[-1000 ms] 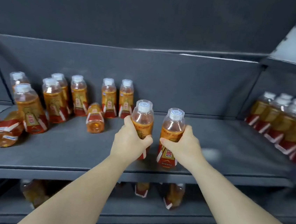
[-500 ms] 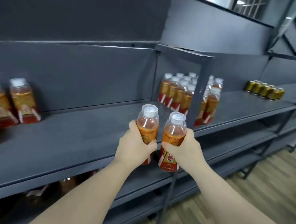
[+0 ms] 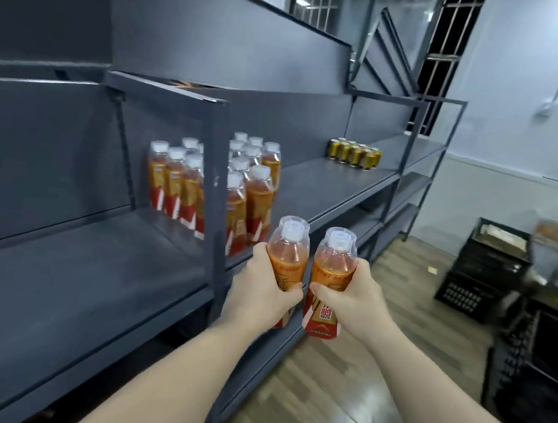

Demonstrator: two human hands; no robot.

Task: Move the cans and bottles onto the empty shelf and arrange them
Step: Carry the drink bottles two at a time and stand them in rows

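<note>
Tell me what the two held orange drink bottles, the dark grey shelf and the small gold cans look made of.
Orange drink bottles: likely clear glossy plastic; the liquid shows through. Dark grey shelf: seemingly matte painted sheet metal, thin flat edges. Small gold cans: probably shiny metal; too distant to confirm.

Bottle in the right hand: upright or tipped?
Upright, roughly. The bottle has its white cap on top and red label end at the bottom; the right hand grips its middle.
</note>
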